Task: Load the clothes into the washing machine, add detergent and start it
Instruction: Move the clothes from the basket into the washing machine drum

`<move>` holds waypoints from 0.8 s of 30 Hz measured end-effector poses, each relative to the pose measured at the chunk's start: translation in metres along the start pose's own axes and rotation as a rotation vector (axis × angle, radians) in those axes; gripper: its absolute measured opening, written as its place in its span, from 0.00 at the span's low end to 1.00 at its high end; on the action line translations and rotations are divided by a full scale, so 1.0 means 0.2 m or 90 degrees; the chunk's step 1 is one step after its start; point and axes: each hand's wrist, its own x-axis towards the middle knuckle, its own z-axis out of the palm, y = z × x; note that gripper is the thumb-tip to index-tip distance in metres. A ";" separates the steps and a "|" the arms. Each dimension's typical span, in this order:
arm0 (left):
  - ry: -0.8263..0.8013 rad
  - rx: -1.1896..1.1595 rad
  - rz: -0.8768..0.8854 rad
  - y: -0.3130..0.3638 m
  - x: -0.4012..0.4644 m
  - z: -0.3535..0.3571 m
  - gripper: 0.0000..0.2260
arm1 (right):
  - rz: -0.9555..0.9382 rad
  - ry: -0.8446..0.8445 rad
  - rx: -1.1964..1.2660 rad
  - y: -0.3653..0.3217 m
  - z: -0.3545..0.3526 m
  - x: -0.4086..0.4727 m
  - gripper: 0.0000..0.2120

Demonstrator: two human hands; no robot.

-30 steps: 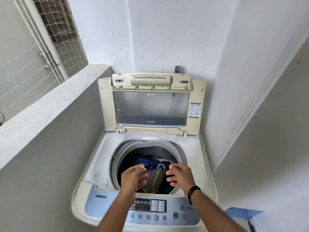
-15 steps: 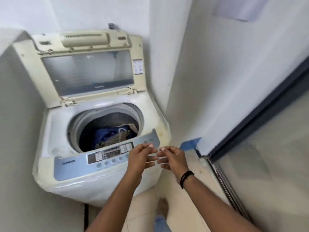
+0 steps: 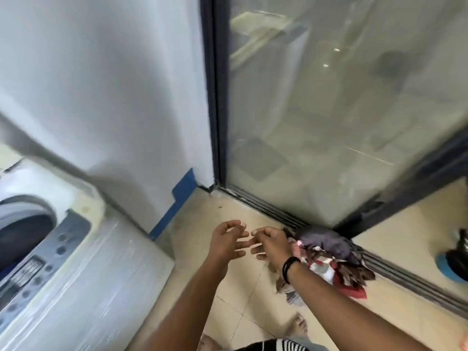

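Clothes [image 3: 331,259] are lying in a heap on the floor [image 3: 228,300] by the sliding door track [image 3: 405,274], just past the right hand [image 3: 268,243]. Nothing is being held; the left hand [image 3: 226,240] and right hand are loosely curled, fingertips nearly touching. Small pieces could be dropped or snagged on the track if the heap is grabbed carelessly. Since half a second ago, the view is being swung away from the washing machine [image 3: 76,262] toward the heap.

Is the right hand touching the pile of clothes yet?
Cannot tell: in the head view the right hand overlaps the pile of clothes on the floor.
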 end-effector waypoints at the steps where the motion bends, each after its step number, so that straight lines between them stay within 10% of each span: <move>1: -0.015 0.024 -0.009 -0.02 0.02 0.11 0.11 | 0.009 0.015 0.017 0.04 -0.11 0.01 0.06; 13: -0.119 0.343 -0.156 -0.47 0.21 1.19 0.04 | 0.176 0.165 0.135 0.63 -1.29 0.09 0.09; 24: -0.235 0.799 0.007 -0.75 0.67 1.31 0.12 | 0.307 0.152 0.054 0.93 -1.55 0.34 0.09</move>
